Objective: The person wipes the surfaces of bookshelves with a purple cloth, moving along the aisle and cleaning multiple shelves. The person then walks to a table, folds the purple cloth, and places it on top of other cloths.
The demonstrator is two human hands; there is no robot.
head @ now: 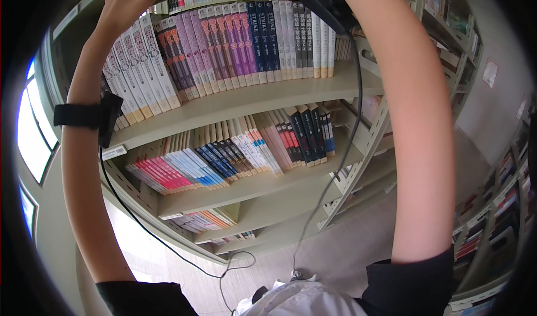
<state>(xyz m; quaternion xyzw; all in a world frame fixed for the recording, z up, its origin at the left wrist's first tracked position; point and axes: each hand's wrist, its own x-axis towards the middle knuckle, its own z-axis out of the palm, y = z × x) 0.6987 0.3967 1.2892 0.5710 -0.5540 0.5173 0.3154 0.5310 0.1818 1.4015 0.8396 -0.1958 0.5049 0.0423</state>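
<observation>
Both arms reach up past the top edge of the view. My left hand (126, 3) is raised at the upper left, in front of a bookcase, with its thumb spread to the right. Its fingertips are cut off, so I cannot see whether they touch anything. Nearest below it are thick white-spined books (144, 64) on an upper shelf (251, 91). My right hand is out of view beyond the top edge; its forearm (413, 106) runs up the right side. Purple-spined books (245, 43) and dark blue books (262, 43) stand upright between the arms.
Black devices are strapped to the left wrist (110, 118) and right wrist (329, 5), each trailing a cable (358, 93). Lower shelves hold more books (209, 160), many leaning. A window (35, 135) lies left; another bookcase (482, 240) stands at right. Pale floor (356, 236) shows below.
</observation>
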